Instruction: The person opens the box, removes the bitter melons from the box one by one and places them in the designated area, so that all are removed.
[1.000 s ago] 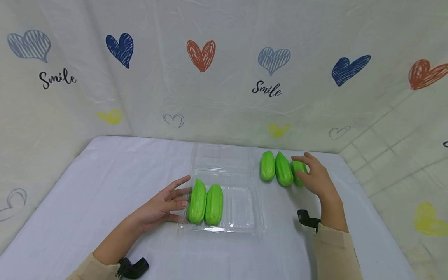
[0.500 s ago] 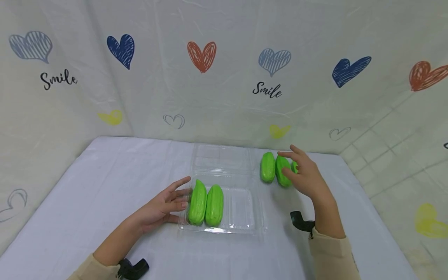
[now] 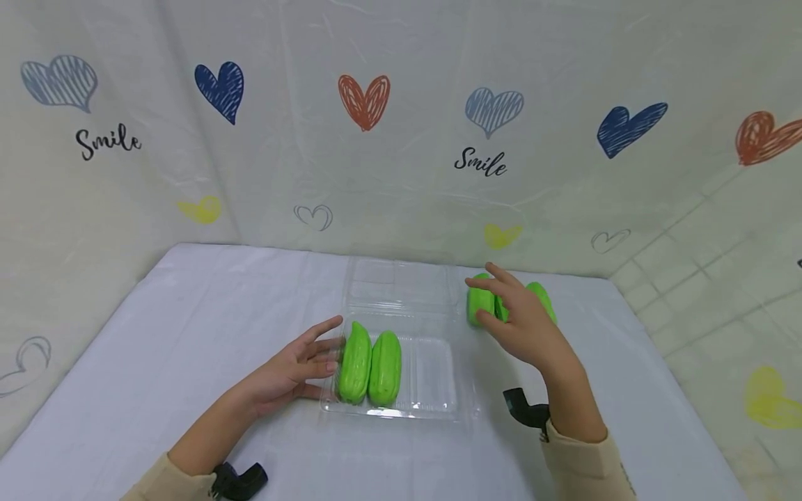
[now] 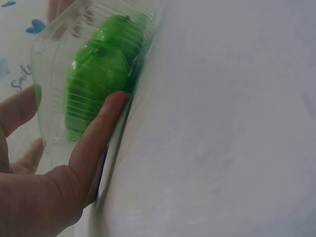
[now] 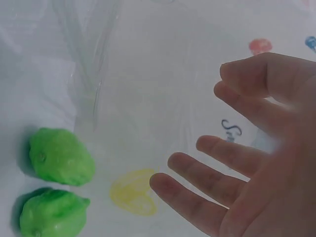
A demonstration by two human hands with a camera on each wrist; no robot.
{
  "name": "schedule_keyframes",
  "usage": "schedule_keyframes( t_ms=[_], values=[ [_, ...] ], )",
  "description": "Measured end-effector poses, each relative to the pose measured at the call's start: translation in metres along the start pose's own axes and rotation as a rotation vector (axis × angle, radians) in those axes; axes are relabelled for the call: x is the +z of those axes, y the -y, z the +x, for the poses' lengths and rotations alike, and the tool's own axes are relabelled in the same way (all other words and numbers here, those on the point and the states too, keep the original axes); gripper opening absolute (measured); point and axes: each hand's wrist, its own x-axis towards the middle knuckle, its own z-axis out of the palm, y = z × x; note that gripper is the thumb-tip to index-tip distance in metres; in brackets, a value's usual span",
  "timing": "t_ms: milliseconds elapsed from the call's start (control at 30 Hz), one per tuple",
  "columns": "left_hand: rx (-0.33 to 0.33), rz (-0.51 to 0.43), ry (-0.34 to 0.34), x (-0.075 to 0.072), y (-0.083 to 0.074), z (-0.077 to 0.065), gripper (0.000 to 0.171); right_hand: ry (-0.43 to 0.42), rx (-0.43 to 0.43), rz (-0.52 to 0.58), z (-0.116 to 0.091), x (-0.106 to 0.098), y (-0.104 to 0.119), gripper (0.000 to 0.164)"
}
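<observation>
A clear plastic clamshell box (image 3: 429,369) lies open on the table, with two elongated green gourds side by side in its left part, a left gourd (image 3: 354,362) and a right gourd (image 3: 385,369). My left hand (image 3: 288,372) rests against the box's left side, fingers spread and fairly straight; in the left wrist view the thumb (image 4: 96,133) lies along the ridged wall. At the back right my right hand (image 3: 523,323) hovers with parted fingers above more gourds and holds nothing. Nearest its fingertips is the leftmost gourd (image 3: 481,303); the middle gourd (image 3: 502,308) is mostly hidden behind the hand.
The rightmost gourd (image 3: 542,299) lies beyond the right hand, partly covered. Behind the box base, its transparent lid (image 3: 401,282) is folded back towards the heart-printed curtain (image 3: 401,195). White cloth (image 3: 238,299) covers the table.
My right hand has moved left, from over the rightmost gourd to over the leftmost one. The left hand, the box and the two gourds in it stay put.
</observation>
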Motion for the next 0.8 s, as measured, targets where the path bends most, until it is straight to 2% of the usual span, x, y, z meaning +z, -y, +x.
schedule_keyframes(
  t_ms=[133,333,600,800],
  values=[
    [0.004,0.001,0.003,0.002,-0.001,0.000,0.081,-0.006,-0.028,0.007,-0.002,0.004,0.011,0.048],
    [0.004,0.000,0.006,0.002,-0.001,0.000,0.081,0.031,-0.044,0.107,-0.010,0.015,0.026,0.049],
    [-0.006,-0.002,-0.004,0.000,0.000,0.001,0.081,0.083,-0.114,0.042,-0.019,0.043,0.042,0.052],
    [-0.009,-0.007,-0.009,0.000,0.001,0.000,0.081,0.149,-0.120,0.024,-0.024,0.061,0.057,0.056]
  ],
)
